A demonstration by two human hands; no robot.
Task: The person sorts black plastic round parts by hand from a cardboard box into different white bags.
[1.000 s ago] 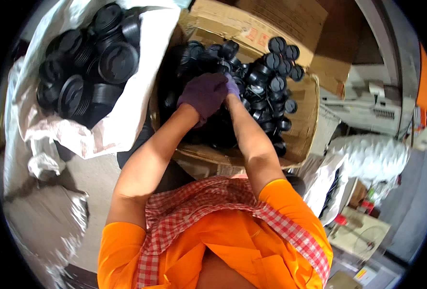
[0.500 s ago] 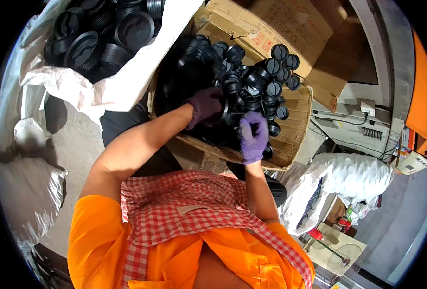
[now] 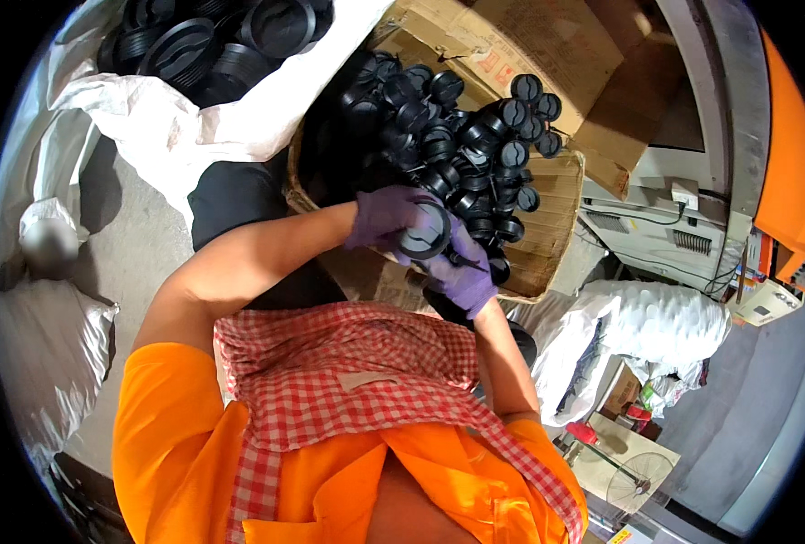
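A round black plastic cap (image 3: 425, 228) with a raised bar across its face sits between my two purple-gloved hands, above the near edge of the cardboard box. My left hand (image 3: 389, 216) is closed on the cap's left side. From the right and below, my right hand (image 3: 464, 272) grips it too, with its fingers partly hidden behind the cap. A thin dark piece sticks out by the right hand; what it is I cannot make out. Beyond my hands, a heap of smaller black caps (image 3: 479, 159) in clusters fills much of the box (image 3: 547, 245).
At the upper left, a white woven sack (image 3: 166, 113) holds large black caps (image 3: 180, 50). White sacks (image 3: 661, 317) lie at the right, near a fan (image 3: 638, 480). A grey machine (image 3: 661, 240) with cables stands beyond the box's right side. Another pale sack (image 3: 48, 363) is at the far left.
My hands have come together and toward me from inside the box. The cap has come up into clear view between them, and the right hand has closed on it.
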